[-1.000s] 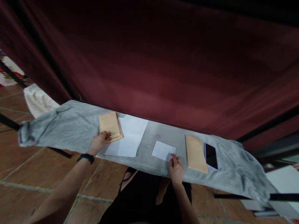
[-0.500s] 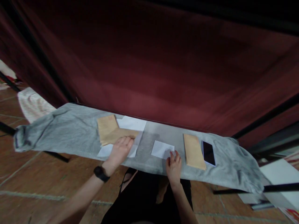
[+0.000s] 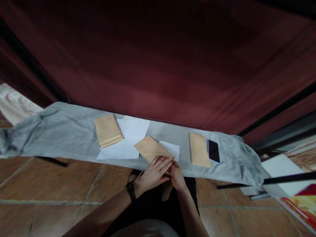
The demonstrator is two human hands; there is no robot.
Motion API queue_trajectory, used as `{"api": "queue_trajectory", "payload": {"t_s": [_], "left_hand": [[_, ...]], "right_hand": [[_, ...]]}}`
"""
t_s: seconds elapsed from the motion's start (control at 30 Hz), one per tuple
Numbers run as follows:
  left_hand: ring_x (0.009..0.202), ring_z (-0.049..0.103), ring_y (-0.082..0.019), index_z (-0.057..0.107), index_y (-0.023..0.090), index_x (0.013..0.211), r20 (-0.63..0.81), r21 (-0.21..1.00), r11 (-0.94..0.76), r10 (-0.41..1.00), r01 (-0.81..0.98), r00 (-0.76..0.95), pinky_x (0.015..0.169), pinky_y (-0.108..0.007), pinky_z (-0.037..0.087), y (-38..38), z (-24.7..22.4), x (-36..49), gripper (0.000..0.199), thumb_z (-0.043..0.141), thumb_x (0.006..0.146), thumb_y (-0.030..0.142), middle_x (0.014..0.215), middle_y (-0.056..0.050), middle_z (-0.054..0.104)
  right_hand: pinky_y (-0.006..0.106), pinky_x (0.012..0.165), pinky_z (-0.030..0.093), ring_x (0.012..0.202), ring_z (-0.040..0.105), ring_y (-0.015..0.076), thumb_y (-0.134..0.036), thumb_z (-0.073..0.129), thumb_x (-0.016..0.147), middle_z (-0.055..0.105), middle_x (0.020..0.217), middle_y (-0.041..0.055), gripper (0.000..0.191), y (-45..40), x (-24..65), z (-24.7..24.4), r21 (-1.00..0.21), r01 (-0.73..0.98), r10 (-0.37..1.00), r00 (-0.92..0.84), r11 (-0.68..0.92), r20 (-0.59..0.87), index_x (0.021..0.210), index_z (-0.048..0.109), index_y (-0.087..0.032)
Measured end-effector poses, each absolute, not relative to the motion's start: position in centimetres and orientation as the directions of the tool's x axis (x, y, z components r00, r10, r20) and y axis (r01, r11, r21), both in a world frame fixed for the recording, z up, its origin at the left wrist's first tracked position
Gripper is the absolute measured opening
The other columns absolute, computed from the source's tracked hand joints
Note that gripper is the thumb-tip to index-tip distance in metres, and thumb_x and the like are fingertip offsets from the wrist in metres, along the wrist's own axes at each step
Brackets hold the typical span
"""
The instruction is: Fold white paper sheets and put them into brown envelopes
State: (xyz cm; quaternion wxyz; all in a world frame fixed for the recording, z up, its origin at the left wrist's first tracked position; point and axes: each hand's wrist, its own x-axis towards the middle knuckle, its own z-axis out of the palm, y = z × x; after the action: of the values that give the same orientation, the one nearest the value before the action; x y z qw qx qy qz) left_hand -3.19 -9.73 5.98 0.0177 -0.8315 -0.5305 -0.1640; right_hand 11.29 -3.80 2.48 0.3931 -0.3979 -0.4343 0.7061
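My left hand [image 3: 155, 171] lies over the near end of a brown paper envelope [image 3: 149, 148], its fingers closed on the edge. At the same end my right hand [image 3: 176, 176] also grips the envelope; its fingers are partly hidden behind the left ones. The envelope slants across a small white paper [image 3: 173, 148] and covers part of it. To the left, a stack of brown envelopes [image 3: 106, 129] rests partly on white sheets [image 3: 133, 130]. Another pile of brown envelopes [image 3: 199, 149] lies right of my hands.
A phone [image 3: 213, 151] lies beside the right-hand pile. Grey cloth [image 3: 66, 131] covers the narrow bench. A dark red fabric panel [image 3: 158, 82] rises along its far edge. Black metal bars [image 3: 288, 177] stand out at the right end, above a tiled floor [image 3: 103, 184].
My left hand has brought an envelope from the left stack to the right, over the small white paper. My right hand has moved from that paper onto the envelope. The view has shifted slightly.
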Motion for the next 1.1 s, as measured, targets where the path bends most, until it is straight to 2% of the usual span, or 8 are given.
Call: {"api": "queue_trajectory", "payload": {"t_s": [0.1,0.2,0.27,0.47,0.67,0.87,1.0,1.1], "left_hand": [[0.153,0.014,-0.034,0.016,0.027,0.158,0.228,0.173,-0.451,0.883,0.876,0.41,0.122,-0.056,0.011,-8.7,6.1,-5.1,0.107,0.08,0.075,0.05,0.166,-0.015,0.017],[0.154,0.004,-0.037,0.009,0.029,0.159,0.106,0.195,-0.433,0.901,0.88,0.42,0.12,-0.062,-0.002,-6.9,5.9,-6.8,0.123,0.085,0.065,0.052,0.168,-0.017,0.003],[0.153,0.003,-0.038,0.007,0.03,0.159,0.027,0.232,-0.448,0.89,0.863,0.455,0.119,-0.064,-0.002,-5.7,5.6,-7.3,0.127,0.085,0.062,0.054,0.167,-0.018,0.001],[0.152,0.011,-0.04,0.016,0.028,0.159,0.017,0.314,-0.517,0.842,0.796,0.539,0.119,-0.063,0.003,-3.7,5.6,-6.6,0.122,0.083,0.061,0.054,0.165,-0.018,0.018],[0.147,0.024,-0.041,0.019,0.028,0.158,0.115,0.211,-0.534,0.845,0.818,0.522,0.119,-0.063,0.001,-4.0,6.8,-5.1,0.107,0.077,0.072,0.051,0.158,-0.017,0.033],[0.148,0.025,-0.038,0.014,0.031,0.159,0.137,0.131,-0.548,0.835,0.826,0.533,0.119,-0.062,-0.001,-3.9,7.2,-4.6,0.103,0.074,0.076,0.048,0.162,-0.017,0.027],[0.149,0.022,-0.039,0.011,0.032,0.159,0.11,0.135,-0.526,0.85,0.84,0.515,0.118,-0.062,-0.001,-3.6,6.6,-4.9,0.11,0.078,0.073,0.048,0.164,-0.017,0.023],[0.149,0.023,-0.038,0.008,0.032,0.159,0.101,0.144,-0.499,0.866,0.854,0.489,0.119,-0.061,0.001,-3.5,6.4,-4.8,0.109,0.077,0.074,0.046,0.163,-0.016,0.026]], "right_hand": [[0.035,0.07,0.056,0.088,0.069,0.0257,-0.045,0.062,0.078,0.075,0.1,0.0072,0.043,-3.1,12.6,2.6,-0.953,-0.068,0.898,-0.361,-0.296,-0.253,0.113,0.066,-0.021],[0.036,0.077,0.056,0.096,0.068,0.0272,-0.044,0.06,0.079,0.075,0.1,0.0078,0.042,-2.4,13.8,2.4,-0.977,0.053,0.906,-0.366,-0.207,-0.211,0.112,0.068,-0.019],[0.036,0.08,0.055,0.097,0.068,0.0269,-0.043,0.058,0.08,0.076,0.1,0.0072,0.042,-2.1,14.6,2.3,-0.982,0.118,0.912,-0.367,-0.15,-0.184,0.112,0.069,-0.019],[0.038,0.08,0.056,0.094,0.068,0.0271,-0.045,0.057,0.08,0.076,0.1,0.0068,0.043,-0.9,16.9,1.6,-0.974,0.223,0.946,-0.304,-0.048,-0.116,0.112,0.069,-0.019],[0.04,0.085,0.055,0.093,0.069,0.0267,-0.046,0.065,0.073,0.076,0.1,0.0081,0.044,-0.7,17.3,1.0,-0.986,0.154,0.941,-0.317,-0.07,-0.116,0.107,0.069,-0.019],[0.04,0.08,0.055,0.086,0.069,0.0265,-0.044,0.064,0.07,0.075,0.094,0.0086,0.041,-0.3,17.1,0.5,-0.987,0.138,0.959,-0.255,-0.087,-0.12,0.102,0.067,-0.019],[0.039,0.075,0.054,0.079,0.066,0.0251,-0.047,0.058,0.076,0.072,0.085,0.009,0.036,-0.3,17.4,1.4,-0.941,0.338,0.982,-0.185,0.021,-0.044,0.096,0.066,-0.018],[0.041,0.08,0.052,0.084,0.065,0.0261,-0.046,0.054,0.082,0.069,0.094,0.0131,0.035,-0.7,17.9,2.4,-0.829,0.54,0.984,0.005,0.145,0.176,0.099,0.065,-0.018]]}}
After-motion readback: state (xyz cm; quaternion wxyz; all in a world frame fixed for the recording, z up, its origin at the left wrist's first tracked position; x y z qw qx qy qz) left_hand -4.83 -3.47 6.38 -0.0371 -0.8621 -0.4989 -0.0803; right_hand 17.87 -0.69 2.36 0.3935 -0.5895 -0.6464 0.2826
